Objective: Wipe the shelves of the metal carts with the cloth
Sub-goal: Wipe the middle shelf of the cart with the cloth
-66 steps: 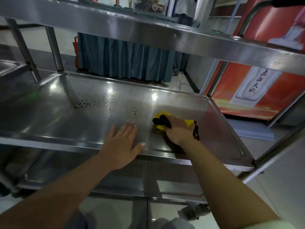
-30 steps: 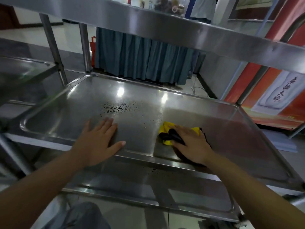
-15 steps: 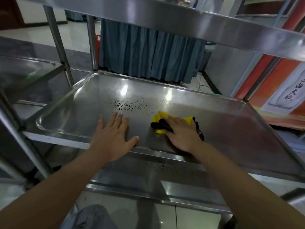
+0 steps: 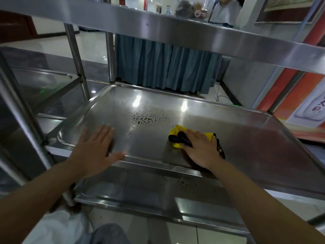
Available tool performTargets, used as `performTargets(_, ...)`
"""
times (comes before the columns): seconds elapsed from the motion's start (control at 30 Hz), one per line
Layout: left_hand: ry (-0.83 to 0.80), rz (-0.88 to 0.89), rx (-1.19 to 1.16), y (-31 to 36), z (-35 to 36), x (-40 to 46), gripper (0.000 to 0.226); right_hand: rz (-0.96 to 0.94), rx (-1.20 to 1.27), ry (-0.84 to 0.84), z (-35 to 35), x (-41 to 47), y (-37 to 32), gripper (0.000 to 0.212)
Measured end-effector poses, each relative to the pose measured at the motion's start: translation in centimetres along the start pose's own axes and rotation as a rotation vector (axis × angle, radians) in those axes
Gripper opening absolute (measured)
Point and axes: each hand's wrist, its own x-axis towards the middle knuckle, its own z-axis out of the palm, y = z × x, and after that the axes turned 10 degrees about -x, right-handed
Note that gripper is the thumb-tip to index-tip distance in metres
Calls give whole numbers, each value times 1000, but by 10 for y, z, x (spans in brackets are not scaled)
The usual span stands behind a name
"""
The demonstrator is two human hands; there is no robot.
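Middle shelf [image 4: 237,136], metal cart: we press the yellow-and-black cloth [image 4: 177,136] flat under our right hand [image 4: 200,148], fingers straight. Left hand [image 4: 95,148] rests beside it, fingers spread wide. Water droplets [image 4: 147,118] lie beyond.

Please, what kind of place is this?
Probably a restaurant or banquet hall. A steel service cart stands on a shiny tiled floor, near a table with a pleated blue skirt and an orange advertising banner.
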Motion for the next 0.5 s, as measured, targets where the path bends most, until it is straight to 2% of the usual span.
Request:
performTargets(0.13, 39, -10, 21, 4, 5, 3, 122, -27, -37, 4, 3, 17, -30, 54)
performTargets(0.33, 93, -52, 1, 5, 7, 2, 128, -233, -19, -41, 1, 44, -134, 57)
performTargets(0.4, 60, -45, -47, 1, 4, 2, 129, -285, -16, -46, -3, 42, -134, 58)
performTargets(0.5, 31, -46, -79, -19, -6, 4, 135, -317, -14, -16, -10, 24, -95, 63)
